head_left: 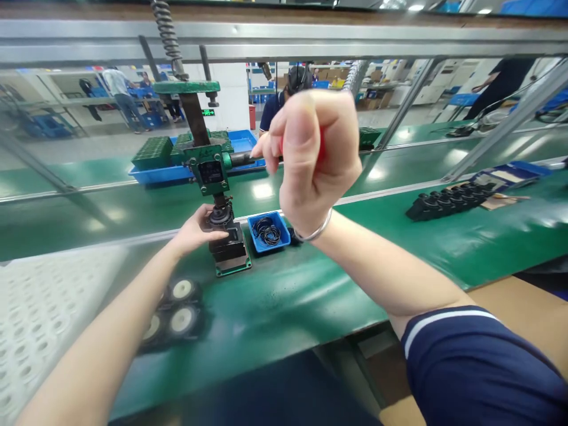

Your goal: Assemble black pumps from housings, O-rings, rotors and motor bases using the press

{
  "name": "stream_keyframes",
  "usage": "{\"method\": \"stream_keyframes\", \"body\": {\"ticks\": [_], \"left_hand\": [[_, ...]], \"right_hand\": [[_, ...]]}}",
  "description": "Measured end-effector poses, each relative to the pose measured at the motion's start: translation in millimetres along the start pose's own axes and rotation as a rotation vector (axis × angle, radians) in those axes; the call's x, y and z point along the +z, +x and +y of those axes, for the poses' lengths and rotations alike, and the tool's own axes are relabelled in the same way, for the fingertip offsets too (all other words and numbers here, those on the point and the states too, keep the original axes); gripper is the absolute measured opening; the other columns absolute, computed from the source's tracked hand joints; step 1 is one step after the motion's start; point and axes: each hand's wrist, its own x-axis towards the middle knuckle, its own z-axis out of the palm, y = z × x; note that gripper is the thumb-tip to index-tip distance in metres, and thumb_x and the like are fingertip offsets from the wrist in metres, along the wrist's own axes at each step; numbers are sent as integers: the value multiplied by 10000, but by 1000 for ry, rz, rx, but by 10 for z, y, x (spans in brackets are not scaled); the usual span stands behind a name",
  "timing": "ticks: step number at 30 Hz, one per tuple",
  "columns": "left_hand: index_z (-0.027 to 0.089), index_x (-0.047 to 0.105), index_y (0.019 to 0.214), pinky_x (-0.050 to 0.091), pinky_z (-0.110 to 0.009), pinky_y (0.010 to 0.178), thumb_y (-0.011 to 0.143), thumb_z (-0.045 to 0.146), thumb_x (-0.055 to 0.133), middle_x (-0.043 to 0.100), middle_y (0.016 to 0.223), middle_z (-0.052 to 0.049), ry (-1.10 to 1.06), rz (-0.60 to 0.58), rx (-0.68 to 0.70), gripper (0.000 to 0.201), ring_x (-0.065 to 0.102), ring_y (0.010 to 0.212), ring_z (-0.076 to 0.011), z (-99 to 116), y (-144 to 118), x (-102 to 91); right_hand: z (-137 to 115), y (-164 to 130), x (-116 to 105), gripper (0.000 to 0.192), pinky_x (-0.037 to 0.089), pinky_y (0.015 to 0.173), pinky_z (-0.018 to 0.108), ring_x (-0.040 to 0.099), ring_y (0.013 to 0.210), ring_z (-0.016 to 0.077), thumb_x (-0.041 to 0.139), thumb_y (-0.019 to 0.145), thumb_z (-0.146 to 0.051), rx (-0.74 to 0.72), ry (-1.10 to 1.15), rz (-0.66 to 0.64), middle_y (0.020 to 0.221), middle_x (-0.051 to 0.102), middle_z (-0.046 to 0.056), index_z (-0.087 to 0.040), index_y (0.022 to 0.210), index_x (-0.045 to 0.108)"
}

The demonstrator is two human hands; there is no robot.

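Observation:
A green and black hand press [210,155] stands upright on the bench. My right hand [317,160], raised close to the camera, is closed around its lever [242,158]; a bit of red handle [322,142] shows between the fingers. At the foot of the press, my left hand [193,234] curls round a black round part [220,216] under the ram, thumb along the near side. Whether the ram touches the part I cannot tell. Beside the base sits a small blue bin [287,238] with thin black rings [268,231] in it.
Black parts with white round centres [183,319] lie left of the press, near a white perforated tray [26,331]. A row of black parts [448,201] stands at right. Behind are a blue tray [162,176] with green blocks and a co-worker [271,109]. A metal beam [284,44] crosses overhead.

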Motion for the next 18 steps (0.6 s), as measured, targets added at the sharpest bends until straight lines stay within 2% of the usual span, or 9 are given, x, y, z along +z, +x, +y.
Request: {"method": "stream_keyframes", "body": {"ticks": [3,6,8,10,12,13,14,16,18], "left_hand": [[219,522,1097,486,-437,1029,576,430,882,681,1139,-53,-4,4,-14,667,643,1111,-263,4,33,-6],[207,519,1100,502,-451,1011,542,443,897,692,1126,-60,-13,31,-60,715,662,1089,-268,84,-31,21],[201,526,1101,531,-454,970,554,435,898,697,1102,-65,24,113,-61,702,680,1055,-273,192,-223,102],[208,550,1114,551,-449,940,612,408,881,692,1105,-66,125,250,34,634,685,1047,-273,312,-540,249],[232,583,1156,530,-446,985,647,321,874,662,1176,-64,262,375,246,593,652,1128,-272,394,-908,448],[243,594,1152,535,-433,976,655,278,871,657,1189,-59,257,383,347,570,650,1139,-268,408,-1075,563],[253,600,1162,541,-413,966,660,245,869,650,1200,-55,255,384,391,570,656,1130,-255,399,-1214,689],[262,601,1179,541,-396,961,687,214,854,636,1214,-58,242,353,409,556,654,1129,-240,316,-1386,976],[260,581,1215,534,-399,972,735,225,823,628,1218,-69,226,246,331,538,638,1143,-234,168,-1419,1289]], "right_hand": [[-24,4,-2,289,597,782,234,612,682,45,366,1047,-415,45,-122,-7,944,610,-31,-199,1008,553],[-47,189,-49,288,576,885,202,658,831,43,331,1051,-400,40,-197,-139,965,568,-42,-189,1028,526],[-24,311,-154,158,543,947,178,643,1004,56,416,1040,-289,49,-180,-168,1129,543,-5,-169,1120,481],[43,308,-334,253,517,1003,191,587,1168,88,474,1014,-202,113,-164,-164,1340,463,67,-150,1251,401],[141,138,-569,323,528,1002,233,574,1209,121,476,1017,-260,236,-199,-273,1389,455,89,-167,1310,379],[188,-2,-692,324,539,988,254,592,1187,133,473,1019,-319,314,-226,-360,1347,505,79,-181,1305,410],[223,-168,-811,325,545,977,274,615,1151,142,476,1014,-375,396,-252,-432,1277,562,68,-187,1279,455],[236,-541,-1012,349,551,969,313,646,1074,157,523,986,-429,534,-271,-469,1158,629,75,-166,1216,532],[154,-927,-1147,353,536,1006,349,653,1065,170,570,963,-416,694,-230,-447,1146,647,97,-156,1201,565]]}}
